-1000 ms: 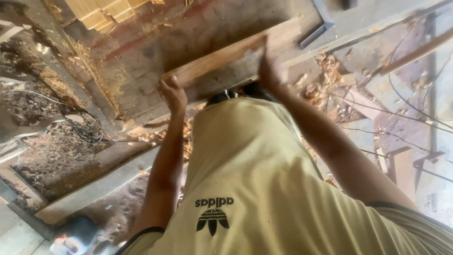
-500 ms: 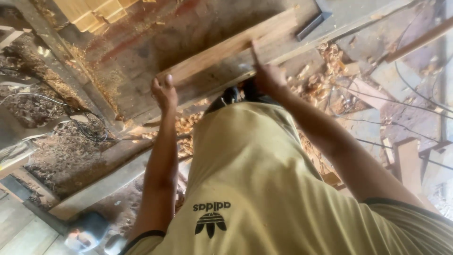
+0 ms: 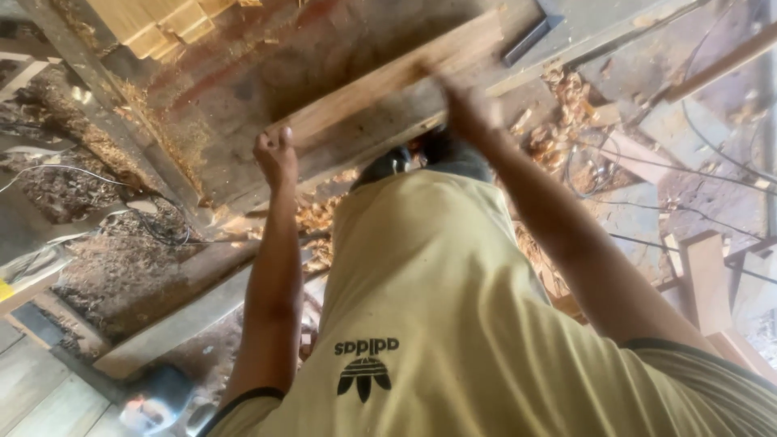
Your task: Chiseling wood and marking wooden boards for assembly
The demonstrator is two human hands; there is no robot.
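Observation:
A long pale wooden plank lies slanted across a dark, dusty work surface, running from lower left to upper right. My left hand is closed around its near end. Further along the plank, my right hand rests on it, blurred by motion, with the fingers over the plank's edge. Both arms reach forward over my yellow shirt, which fills the lower part of the view.
Several cut pale wood blocks are stacked at the top left. A dark metal square lies beyond the plank. Wood shavings and cables cover the floor on the right, next to upright boards. Sawdust heaps lie on the left.
My right hand has slid further up along the plank and is now blurred. The plank sits a little further forward, and my left hand stays at its near end.

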